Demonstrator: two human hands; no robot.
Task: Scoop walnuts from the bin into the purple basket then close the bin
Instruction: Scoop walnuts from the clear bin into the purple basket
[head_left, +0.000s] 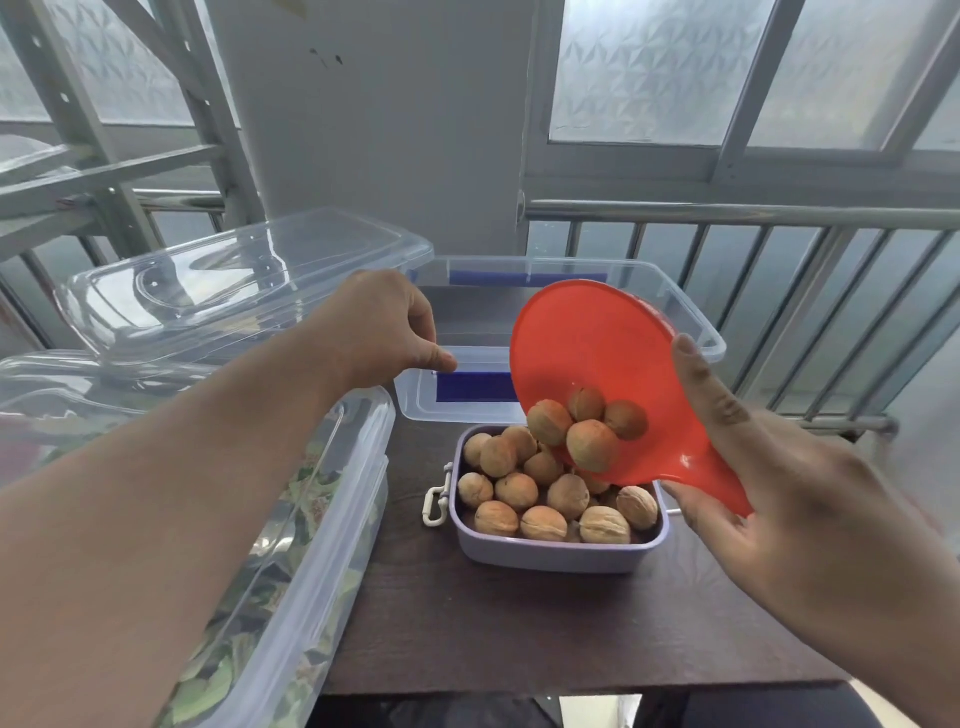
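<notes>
Four walnuts (587, 428) are seen sliding down a tilted red scoop (587, 358), which is held over the far right corner of the purple basket (550, 556) so that the load is tipped straight into it. The scoop's handle is gripped by the right hand (769, 483), with the thumb pressed along the scoop's right edge and the fingers curled beneath, a hold apparently chosen to steady the pour. The basket, a small lilac box with rounded corners and a white clip (435, 501) on its left side, is set near the middle of the dark table (519, 639) and is already heaped with pale brown, wrinkled nuts, so the scooping is judged to be nearly done. Just beyond it the clear bin (691, 317) is left open; no walnuts can be made out inside, much of it being hidden by the scoop. The left hand (389, 332) is held over the bin's near left rim, fingers loosely curled, thumb and forefinger drawn close; whether anything is pinched cannot be told. A clear lid (234, 286), probably the bin's, is rested to the far left on stacked clear containers (311, 519), within reach for closing.
</notes>
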